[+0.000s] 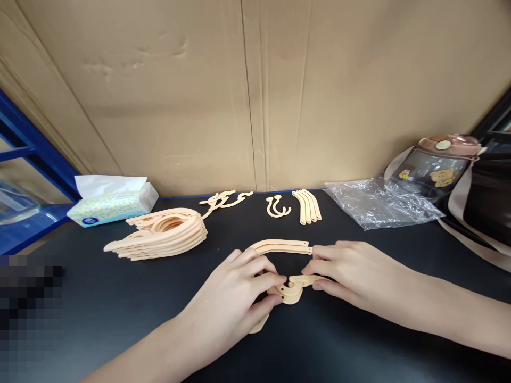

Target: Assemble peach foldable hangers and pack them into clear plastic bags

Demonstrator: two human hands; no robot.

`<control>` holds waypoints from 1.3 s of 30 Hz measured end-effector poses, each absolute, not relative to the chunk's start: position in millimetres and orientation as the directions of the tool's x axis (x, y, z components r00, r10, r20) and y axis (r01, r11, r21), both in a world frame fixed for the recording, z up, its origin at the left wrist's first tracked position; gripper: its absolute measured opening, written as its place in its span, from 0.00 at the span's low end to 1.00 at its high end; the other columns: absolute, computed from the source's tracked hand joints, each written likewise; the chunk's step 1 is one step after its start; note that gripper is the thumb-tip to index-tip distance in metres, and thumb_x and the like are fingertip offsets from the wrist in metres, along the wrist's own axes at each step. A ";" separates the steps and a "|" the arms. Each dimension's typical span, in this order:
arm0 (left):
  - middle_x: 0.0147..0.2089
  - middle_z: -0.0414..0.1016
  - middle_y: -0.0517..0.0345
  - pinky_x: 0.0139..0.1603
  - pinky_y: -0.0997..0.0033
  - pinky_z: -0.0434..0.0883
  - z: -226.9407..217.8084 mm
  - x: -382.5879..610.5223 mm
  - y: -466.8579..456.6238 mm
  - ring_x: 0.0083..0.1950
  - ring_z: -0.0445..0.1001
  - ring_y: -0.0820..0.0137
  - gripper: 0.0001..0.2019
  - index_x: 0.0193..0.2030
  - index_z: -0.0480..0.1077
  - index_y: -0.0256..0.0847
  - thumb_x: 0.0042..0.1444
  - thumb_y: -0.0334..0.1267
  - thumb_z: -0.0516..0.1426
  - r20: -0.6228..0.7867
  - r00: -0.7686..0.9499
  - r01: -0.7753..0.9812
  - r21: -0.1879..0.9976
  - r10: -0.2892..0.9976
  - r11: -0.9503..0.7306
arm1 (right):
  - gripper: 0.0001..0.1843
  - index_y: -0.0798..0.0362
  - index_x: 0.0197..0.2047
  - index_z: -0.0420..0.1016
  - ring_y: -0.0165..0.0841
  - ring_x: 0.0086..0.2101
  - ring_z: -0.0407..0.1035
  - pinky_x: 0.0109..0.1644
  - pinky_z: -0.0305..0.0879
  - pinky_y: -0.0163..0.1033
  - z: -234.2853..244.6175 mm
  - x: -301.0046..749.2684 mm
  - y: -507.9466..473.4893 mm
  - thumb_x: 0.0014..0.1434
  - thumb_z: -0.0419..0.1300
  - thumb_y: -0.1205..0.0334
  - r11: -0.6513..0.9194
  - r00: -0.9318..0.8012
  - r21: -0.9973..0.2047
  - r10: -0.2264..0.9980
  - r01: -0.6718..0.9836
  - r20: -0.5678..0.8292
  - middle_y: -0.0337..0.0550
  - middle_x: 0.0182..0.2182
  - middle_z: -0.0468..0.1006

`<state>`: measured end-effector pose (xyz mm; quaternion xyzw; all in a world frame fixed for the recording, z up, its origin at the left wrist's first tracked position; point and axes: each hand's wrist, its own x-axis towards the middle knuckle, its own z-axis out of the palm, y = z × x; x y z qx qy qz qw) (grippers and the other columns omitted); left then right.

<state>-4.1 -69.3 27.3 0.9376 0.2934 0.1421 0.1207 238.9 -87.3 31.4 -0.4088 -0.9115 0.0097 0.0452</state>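
A cream plastic folding-hanger piece (293,295) lies low over the black table, between both hands. My left hand (243,284) is closed, its thumb and fingers pinching the piece's left end; part of it shows below the palm. On the other side, my right hand (345,266) pinches the narrow right end between thumb and fingers. Just beyond the hands lie two curved hanger arms (279,246), partly covered by my left fingers and close to my right fingertips. Whether the held parts are joined is hard to tell.
On the table (131,308), a stack of hangers (171,236) sits left, with loose hook parts (225,200) behind. Two hooks (275,208) and several curved arms (307,207) lie at the back. Tissues (112,205) stand left; a plastic bag (383,205) and bottle (433,170) right.
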 end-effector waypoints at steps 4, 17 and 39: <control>0.43 0.77 0.62 0.42 0.67 0.58 25.8 -4.2 -69.1 0.44 0.71 0.68 0.06 0.44 0.74 0.46 0.63 0.33 0.56 0.240 0.802 0.476 0.296 0.547 -0.828 | 0.07 0.48 0.38 0.75 0.32 0.27 0.71 0.31 0.60 0.38 32.5 239.8 -86.5 0.65 0.55 0.65 0.663 -0.661 -0.031 0.748 0.748 0.067 0.36 0.30 0.76; 0.44 0.76 0.63 0.45 0.68 0.59 23.8 -7.5 -71.5 0.45 0.70 0.70 0.08 0.45 0.73 0.47 0.66 0.33 0.53 0.331 0.836 0.391 0.200 0.438 -0.898 | 0.09 0.46 0.41 0.78 0.31 0.30 0.72 0.33 0.61 0.37 33.8 244.9 -83.7 0.66 0.55 0.62 0.674 -0.669 -0.057 0.738 0.736 0.093 0.37 0.33 0.76; 0.42 0.77 0.63 0.47 0.68 0.60 20.0 -4.2 -69.8 0.42 0.69 0.70 0.08 0.41 0.72 0.41 0.63 0.27 0.53 0.378 0.865 0.336 0.054 0.331 -0.940 | 0.08 0.48 0.37 0.74 0.32 0.35 0.67 0.38 0.57 0.39 34.7 244.3 -81.9 0.67 0.54 0.63 0.735 -0.730 -0.105 0.678 0.670 0.088 0.36 0.33 0.72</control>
